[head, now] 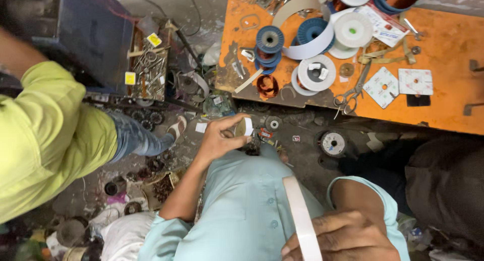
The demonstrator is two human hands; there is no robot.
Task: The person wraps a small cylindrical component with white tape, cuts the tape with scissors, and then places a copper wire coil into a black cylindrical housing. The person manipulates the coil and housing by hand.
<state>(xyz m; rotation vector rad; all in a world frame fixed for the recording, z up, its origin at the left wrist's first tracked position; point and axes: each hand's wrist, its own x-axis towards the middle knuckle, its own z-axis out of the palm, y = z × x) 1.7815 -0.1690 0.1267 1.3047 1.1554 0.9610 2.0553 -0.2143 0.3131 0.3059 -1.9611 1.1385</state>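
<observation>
My left hand (220,136) is stretched out over the littered floor, its fingers closed around a small tan roll with a white end (245,127). My right hand (344,239) is close to my chest at the bottom of the view, pinching a long white strip of tape or paper (299,206). The strip runs up across my light blue shirt (242,200). Whether the strip joins the roll cannot be seen.
An orange workbench (448,49) at the top right carries blue spools (269,39), white reels (316,73), a copper wire coil (267,85) and scissors (353,91). A person in a yellow-green shirt (45,135) and jeans sits to the left. Scrap and a small reel (333,143) litter the floor.
</observation>
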